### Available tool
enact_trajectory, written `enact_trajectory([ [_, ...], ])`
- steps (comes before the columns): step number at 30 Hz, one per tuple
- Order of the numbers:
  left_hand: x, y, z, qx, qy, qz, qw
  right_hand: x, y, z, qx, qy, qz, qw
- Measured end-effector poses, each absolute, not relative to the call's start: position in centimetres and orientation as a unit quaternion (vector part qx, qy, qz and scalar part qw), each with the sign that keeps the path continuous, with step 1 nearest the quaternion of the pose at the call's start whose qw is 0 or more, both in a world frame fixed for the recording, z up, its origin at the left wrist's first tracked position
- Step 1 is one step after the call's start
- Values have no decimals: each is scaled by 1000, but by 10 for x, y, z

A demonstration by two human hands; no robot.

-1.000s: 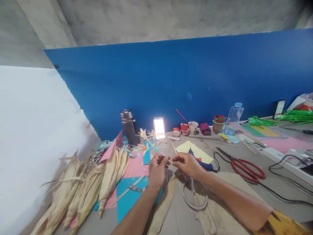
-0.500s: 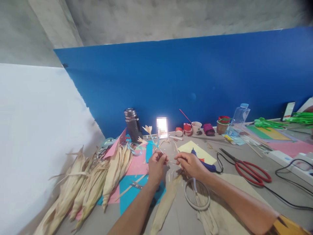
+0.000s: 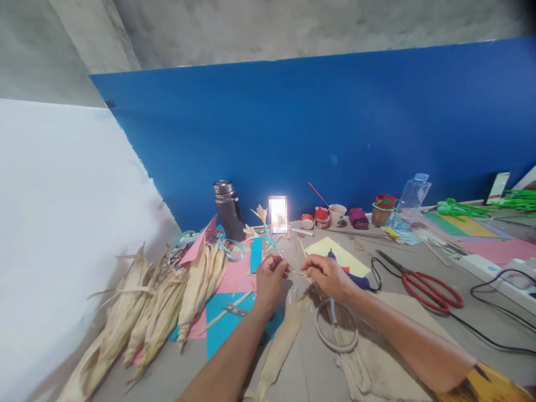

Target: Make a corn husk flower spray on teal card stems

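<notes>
My left hand (image 3: 271, 279) is closed on the blue-wrapped stem (image 3: 274, 244) of a small flower piece. Pale husk blossoms (image 3: 260, 214) stick up from that stem, beyond my fingers. Just to the right, my right hand (image 3: 324, 272) has its fingers pinched together near a thin pale strip between the two hands; what it grips is too small to make out. Below my right hand lies a ring of grey tape (image 3: 337, 325). A long dry husk (image 3: 285, 340) rests on the table between my forearms.
Bundled corn husks (image 3: 121, 318) lie at left, with small scissors (image 3: 234, 309) on blue paper. A dark thermos (image 3: 228, 209) stands behind. A blue glue gun (image 3: 355, 279), red-handled scissors (image 3: 431, 290), a plastic bottle (image 3: 412, 201) and a white power strip (image 3: 498, 279) are at right.
The flower piece has turned slightly and its blossoms stand a little more upright and to the right. Both hands stay close together, and the view has shifted slightly.
</notes>
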State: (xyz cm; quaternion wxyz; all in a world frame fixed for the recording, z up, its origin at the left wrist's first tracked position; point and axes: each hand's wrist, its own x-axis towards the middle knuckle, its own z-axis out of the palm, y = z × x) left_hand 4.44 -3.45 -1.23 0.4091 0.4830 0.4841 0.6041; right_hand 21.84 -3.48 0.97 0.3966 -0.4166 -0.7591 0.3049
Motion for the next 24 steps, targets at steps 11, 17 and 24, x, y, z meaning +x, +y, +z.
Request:
enact_trajectory([
  [11, 47, -39, -8, 486, 479, 598, 422, 219, -49, 19, -414, -765, 224, 440],
  [17, 48, -40, -6, 480, 459, 603, 442, 219, -41, 14, -422, -736, 262, 460],
  [24, 49, -43, 1, 459, 443, 613, 467, 217, -33, 9, -404, -701, 356, 469],
])
